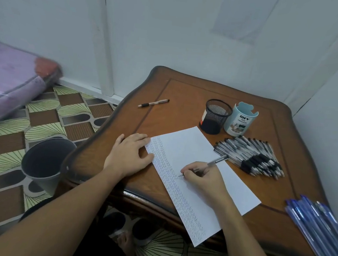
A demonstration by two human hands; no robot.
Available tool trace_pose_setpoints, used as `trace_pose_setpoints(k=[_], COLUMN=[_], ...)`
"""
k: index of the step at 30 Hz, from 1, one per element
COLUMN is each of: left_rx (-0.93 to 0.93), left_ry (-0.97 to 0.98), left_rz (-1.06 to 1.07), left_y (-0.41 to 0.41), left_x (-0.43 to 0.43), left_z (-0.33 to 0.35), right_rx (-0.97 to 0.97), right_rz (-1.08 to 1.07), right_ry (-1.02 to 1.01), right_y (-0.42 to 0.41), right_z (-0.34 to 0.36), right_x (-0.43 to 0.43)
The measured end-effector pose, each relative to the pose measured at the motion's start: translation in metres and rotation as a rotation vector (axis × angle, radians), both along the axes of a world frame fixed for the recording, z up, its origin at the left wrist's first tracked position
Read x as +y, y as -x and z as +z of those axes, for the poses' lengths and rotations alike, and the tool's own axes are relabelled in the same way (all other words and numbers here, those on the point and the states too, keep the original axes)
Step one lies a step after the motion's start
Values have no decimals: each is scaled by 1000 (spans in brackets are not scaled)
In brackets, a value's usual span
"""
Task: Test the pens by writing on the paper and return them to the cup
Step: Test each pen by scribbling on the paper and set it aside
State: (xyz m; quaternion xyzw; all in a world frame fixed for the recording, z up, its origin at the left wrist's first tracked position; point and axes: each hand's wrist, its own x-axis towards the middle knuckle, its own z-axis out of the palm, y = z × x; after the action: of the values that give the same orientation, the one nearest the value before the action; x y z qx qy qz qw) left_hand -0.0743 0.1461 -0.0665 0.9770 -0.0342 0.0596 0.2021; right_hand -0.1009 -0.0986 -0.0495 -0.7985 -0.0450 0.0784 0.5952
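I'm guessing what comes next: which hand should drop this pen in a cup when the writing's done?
Right, probably. The right hand grips the pen, and the black mesh cup stands beyond it, nearer than to the left hand, which presses flat on the paper edge, steadying it.

The wooden desk (188,96) carries a sheet of paper (191,149) under the right grip (203,180), which pinches a silver pen (217,160). Beyond that grip stand a mesh cup (215,117) and a blue organizer cup (240,120); right of it, heaped black-and-silver pens (252,157) and blue pens (316,224). A lone pen (153,103) lies beyond the left grip (128,155).
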Motion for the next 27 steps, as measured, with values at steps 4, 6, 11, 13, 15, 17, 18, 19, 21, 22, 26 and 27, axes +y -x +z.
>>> trace_pose_setpoints(k=[4,6,11,13,15,17,18,19,21,22,26,27], left_rx=[-5,-3,-10,-6,-10,-15,-16,-15,-14,-14,-11,-12], left_ry=[7,11,17,15,14,12,10,6,2,4,6,6], left_rz=[-2,1,2,5,7,10,12,11,5,3,0,1], left_y=[0,0,1,1,0,0,-1,-1,-1,-1,-1,-1], left_x=[0,0,0,0,0,0,0,0,0,0,1,0], left_z=[-1,-1,-1,-1,-1,-2,-2,-3,-3,-3,-2,-2], right_rx=[-24,-38,-47,-55,-57,-53,-52,-50,-44,-40,-41,-46], right_rz=[33,42,59,70,78,77,80,87,87,80,80,60], right_ry=[45,65,101,116,117,105,103,101,88,79,98,94], right_y=[4,5,7,6,6,7,7,7,5,5,6,7], right_z=[0,1,1,1,2,2,2,2,1,1,0,-1], right_x=[0,0,1,0,1,2,1,1,0,0,2,2])
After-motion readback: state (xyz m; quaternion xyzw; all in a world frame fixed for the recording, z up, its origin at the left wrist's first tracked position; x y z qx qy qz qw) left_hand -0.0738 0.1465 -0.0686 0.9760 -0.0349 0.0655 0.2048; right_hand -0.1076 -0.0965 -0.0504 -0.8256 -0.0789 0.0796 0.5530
